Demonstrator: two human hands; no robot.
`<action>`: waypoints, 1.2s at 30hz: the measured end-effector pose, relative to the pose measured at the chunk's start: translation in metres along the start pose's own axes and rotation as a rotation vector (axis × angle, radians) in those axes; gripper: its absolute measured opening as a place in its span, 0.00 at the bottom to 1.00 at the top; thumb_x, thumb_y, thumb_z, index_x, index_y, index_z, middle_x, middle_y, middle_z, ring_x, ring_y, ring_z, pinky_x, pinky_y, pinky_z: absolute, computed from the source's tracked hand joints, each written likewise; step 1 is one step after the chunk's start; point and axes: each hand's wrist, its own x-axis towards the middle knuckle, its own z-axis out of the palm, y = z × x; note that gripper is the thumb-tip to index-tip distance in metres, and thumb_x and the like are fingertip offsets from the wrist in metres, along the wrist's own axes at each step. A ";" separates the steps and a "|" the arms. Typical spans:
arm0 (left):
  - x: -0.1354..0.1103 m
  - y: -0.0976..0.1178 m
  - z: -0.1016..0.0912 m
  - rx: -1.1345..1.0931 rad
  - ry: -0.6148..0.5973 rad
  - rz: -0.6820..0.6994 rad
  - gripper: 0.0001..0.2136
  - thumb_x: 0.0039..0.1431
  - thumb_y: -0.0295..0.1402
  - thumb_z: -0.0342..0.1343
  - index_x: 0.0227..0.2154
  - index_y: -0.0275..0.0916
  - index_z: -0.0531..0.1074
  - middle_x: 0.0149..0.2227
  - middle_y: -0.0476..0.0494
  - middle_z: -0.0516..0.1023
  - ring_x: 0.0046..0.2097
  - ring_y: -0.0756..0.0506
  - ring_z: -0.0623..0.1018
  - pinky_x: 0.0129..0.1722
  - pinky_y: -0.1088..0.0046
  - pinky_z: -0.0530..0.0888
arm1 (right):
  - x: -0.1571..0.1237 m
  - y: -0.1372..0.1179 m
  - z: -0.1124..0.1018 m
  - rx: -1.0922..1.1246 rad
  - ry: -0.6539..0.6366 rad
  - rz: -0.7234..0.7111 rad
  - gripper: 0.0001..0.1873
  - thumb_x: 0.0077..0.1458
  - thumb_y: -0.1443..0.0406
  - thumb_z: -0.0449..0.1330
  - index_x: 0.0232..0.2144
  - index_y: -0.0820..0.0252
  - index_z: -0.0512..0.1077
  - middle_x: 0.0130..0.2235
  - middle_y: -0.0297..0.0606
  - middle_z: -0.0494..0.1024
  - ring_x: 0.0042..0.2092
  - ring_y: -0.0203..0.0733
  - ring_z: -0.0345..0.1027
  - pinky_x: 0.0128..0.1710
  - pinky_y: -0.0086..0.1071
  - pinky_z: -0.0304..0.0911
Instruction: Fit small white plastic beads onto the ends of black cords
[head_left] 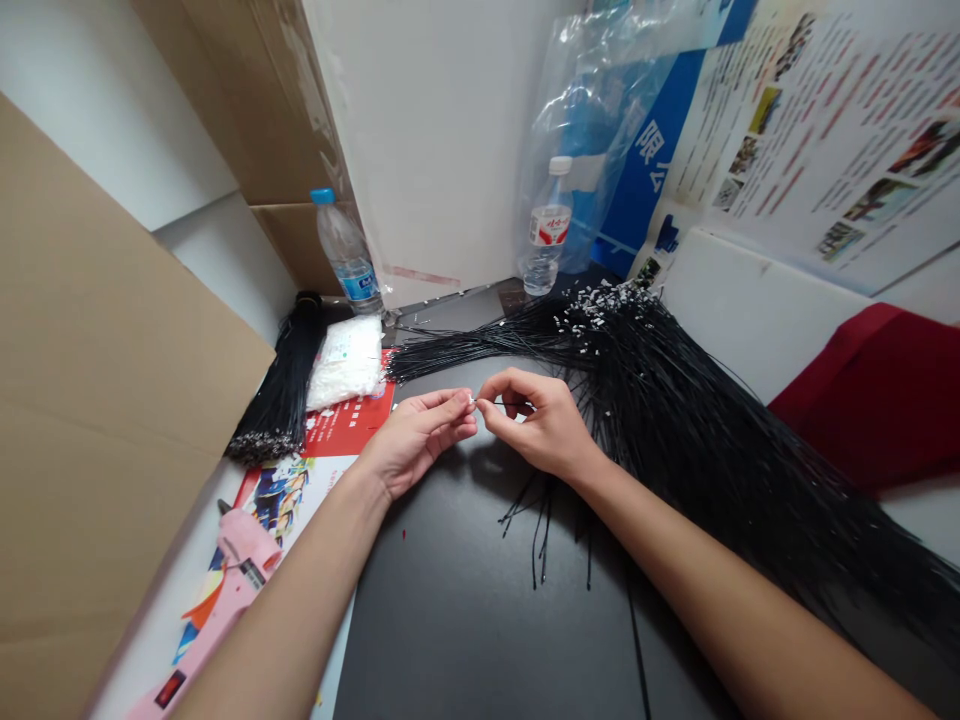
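My left hand (pixel 427 430) pinches a tiny white connector (pixel 472 400) between thumb and forefinger. Directly to its right, my right hand (pixel 540 415) is closed on a thin black wire (pixel 504 403), whose end meets the connector at the fingertips. Whether the wire sits inside the connector cannot be made out. Past my right hand lies a large heap of black wires (pixel 675 430), many tipped with small white connectors (pixel 600 305). Another bundle of black wires (pixel 472 345) stretches across the table behind my hands. A few loose wire ends (pixel 544 540) lie below my right wrist.
At left are a pink glue gun (pixel 244 560), a plastic bag of white pieces (pixel 346 360) and a tied black wire bundle (pixel 281 390). Two bottles, one blue-capped (pixel 349 255) and one white-capped (pixel 551 230), stand behind. A cardboard panel (pixel 112 420) borders the left; red cloth (pixel 877 400) lies right.
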 end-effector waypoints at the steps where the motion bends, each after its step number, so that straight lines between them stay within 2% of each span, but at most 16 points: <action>1: 0.000 0.000 0.000 -0.004 -0.005 -0.004 0.04 0.50 0.25 0.69 0.28 0.29 0.80 0.28 0.45 0.78 0.27 0.55 0.76 0.31 0.83 0.76 | 0.000 0.000 0.000 -0.021 0.001 -0.024 0.03 0.55 0.68 0.60 0.29 0.61 0.73 0.26 0.31 0.74 0.25 0.30 0.58 0.26 0.26 0.56; 6: 0.001 -0.001 -0.002 -0.032 -0.033 -0.016 0.03 0.50 0.23 0.68 0.28 0.28 0.79 0.27 0.44 0.78 0.27 0.55 0.77 0.31 0.83 0.77 | -0.001 0.000 -0.001 -0.157 0.044 -0.199 0.04 0.57 0.69 0.59 0.30 0.60 0.73 0.29 0.33 0.76 0.28 0.32 0.62 0.29 0.27 0.59; 11: 0.001 -0.001 0.000 -0.072 -0.014 -0.034 0.01 0.53 0.20 0.64 0.28 0.27 0.79 0.27 0.44 0.78 0.26 0.54 0.78 0.31 0.82 0.78 | 0.000 -0.002 -0.001 -0.352 0.115 -0.377 0.07 0.59 0.71 0.58 0.28 0.60 0.72 0.27 0.33 0.76 0.28 0.33 0.62 0.31 0.29 0.60; 18: -0.002 0.001 0.004 -0.095 0.011 -0.018 0.08 0.60 0.18 0.57 0.27 0.27 0.78 0.26 0.45 0.77 0.26 0.55 0.78 0.30 0.83 0.78 | 0.000 -0.002 -0.001 -0.528 0.119 -0.450 0.10 0.61 0.70 0.57 0.27 0.60 0.72 0.26 0.34 0.77 0.29 0.34 0.63 0.31 0.29 0.59; 28: 0.001 0.000 -0.001 -0.069 -0.044 -0.049 0.01 0.54 0.20 0.64 0.29 0.27 0.78 0.27 0.45 0.77 0.25 0.55 0.77 0.30 0.84 0.78 | 0.001 -0.002 -0.006 -0.703 0.074 -0.547 0.14 0.64 0.68 0.55 0.26 0.60 0.74 0.26 0.33 0.77 0.28 0.34 0.59 0.30 0.30 0.56; 32: 0.001 -0.001 -0.004 -0.073 -0.068 -0.047 0.01 0.53 0.21 0.65 0.29 0.27 0.78 0.26 0.45 0.76 0.26 0.55 0.77 0.31 0.83 0.78 | 0.001 -0.002 -0.007 -0.729 0.070 -0.583 0.14 0.64 0.69 0.55 0.26 0.61 0.74 0.26 0.33 0.76 0.28 0.35 0.58 0.30 0.30 0.55; 36: 0.001 -0.001 -0.005 -0.055 -0.091 -0.045 0.02 0.53 0.22 0.65 0.29 0.27 0.78 0.26 0.46 0.76 0.26 0.55 0.76 0.30 0.83 0.77 | 0.001 -0.001 -0.009 -0.748 0.013 -0.583 0.15 0.65 0.67 0.54 0.27 0.60 0.73 0.26 0.34 0.76 0.29 0.35 0.58 0.30 0.31 0.54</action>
